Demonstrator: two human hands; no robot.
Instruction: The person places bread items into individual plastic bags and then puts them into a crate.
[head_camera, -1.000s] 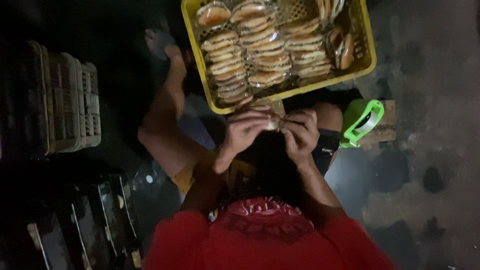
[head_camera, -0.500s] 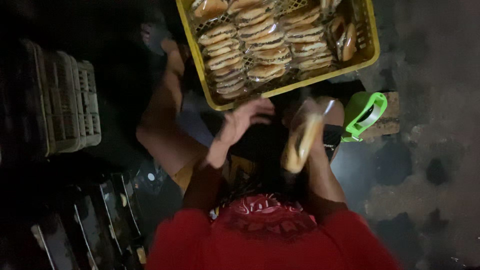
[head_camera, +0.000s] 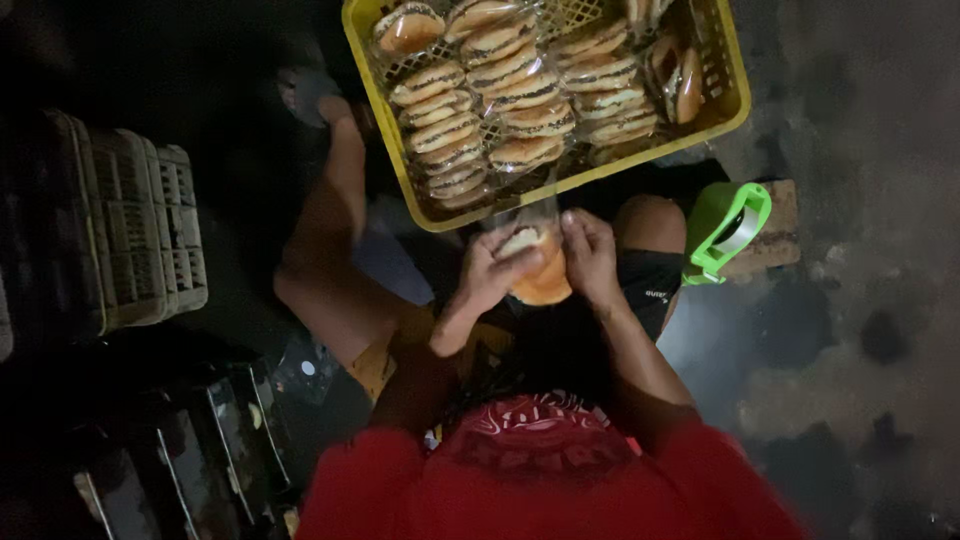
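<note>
Dark, stained concrete floor (head_camera: 850, 400) surrounds a seated person, with a yellow crate (head_camera: 735, 95) of bagged buns lying just ahead of the knees, likely for easy reach. Both hands meet over the lap around one bun (head_camera: 540, 275) in a clear bag. The left hand (head_camera: 490, 275) pinches its near side, and the right hand (head_camera: 592, 255) closes on the other, so the bun sits between both grips. A green tape dispenser (head_camera: 730, 230) lies beside the right knee; pale crates (head_camera: 140, 230) stand at left.
</note>
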